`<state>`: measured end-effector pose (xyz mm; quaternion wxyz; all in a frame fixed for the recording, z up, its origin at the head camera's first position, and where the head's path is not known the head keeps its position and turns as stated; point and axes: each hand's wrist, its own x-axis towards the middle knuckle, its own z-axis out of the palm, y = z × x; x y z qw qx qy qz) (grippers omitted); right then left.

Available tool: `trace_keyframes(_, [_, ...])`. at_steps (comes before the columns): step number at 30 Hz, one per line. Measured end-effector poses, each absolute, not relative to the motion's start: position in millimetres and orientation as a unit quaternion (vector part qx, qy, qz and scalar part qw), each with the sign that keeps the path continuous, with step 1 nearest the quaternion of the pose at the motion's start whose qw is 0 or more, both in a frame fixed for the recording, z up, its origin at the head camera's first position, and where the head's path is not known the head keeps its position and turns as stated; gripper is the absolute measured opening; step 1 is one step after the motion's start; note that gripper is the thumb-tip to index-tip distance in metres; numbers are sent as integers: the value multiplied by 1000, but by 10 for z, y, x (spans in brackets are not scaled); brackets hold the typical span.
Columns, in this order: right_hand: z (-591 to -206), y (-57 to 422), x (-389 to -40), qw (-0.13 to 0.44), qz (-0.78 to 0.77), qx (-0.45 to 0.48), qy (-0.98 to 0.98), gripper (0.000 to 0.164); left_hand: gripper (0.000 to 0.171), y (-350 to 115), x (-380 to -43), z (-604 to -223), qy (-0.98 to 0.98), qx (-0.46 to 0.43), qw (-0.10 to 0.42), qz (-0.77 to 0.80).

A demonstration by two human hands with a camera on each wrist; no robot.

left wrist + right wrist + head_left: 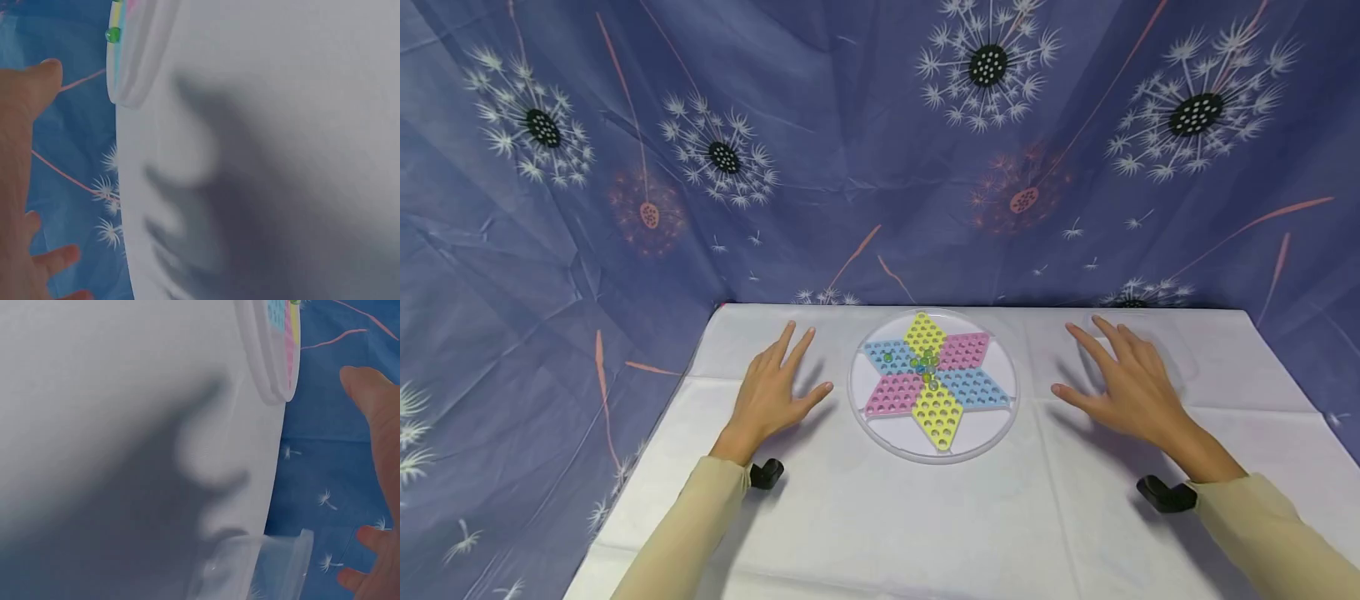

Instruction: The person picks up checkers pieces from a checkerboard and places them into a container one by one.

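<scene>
A round Chinese checkers board [981,431] lies on the table, its six-pointed star in yellow, pink and blue. Several glass marbles [928,365] cluster around the star's centre, and one green marble [888,357] sits apart in the upper left blue point. To the left of the board, my left hand [769,392] hovers above the cloth with fingers spread, holding nothing. On the other side my right hand [1126,383] is likewise raised, its fingers apart and empty. Both hands cast shadows on the cloth below.
Beyond my right hand stands a clear plastic container [287,565], partly hidden by that hand in the head view. White cloth [970,533] covers the table. A blue dandelion-print curtain [850,150] hangs along the back and left edges.
</scene>
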<state>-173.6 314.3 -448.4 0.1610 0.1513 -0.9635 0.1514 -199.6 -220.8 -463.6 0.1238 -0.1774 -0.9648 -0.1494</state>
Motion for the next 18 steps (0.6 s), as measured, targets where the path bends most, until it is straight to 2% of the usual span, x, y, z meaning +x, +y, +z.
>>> trace_keyframes(7, [-4374, 3004, -1819, 160, 195, 168, -953, 93, 95, -2116, -1976, -4574, -954, -165, 55, -246])
trace_keyframes(14, [-4315, 2847, -1967, 182, 223, 225, -931, 87, 107, -2019, -1951, -4582, -910, -182, -10, -372])
trace_keyframes(18, [-4272, 2718, -2073, 169, 235, 249, -924, 83, 112, -1956, -1929, -4601, -895, -167, -37, -413])
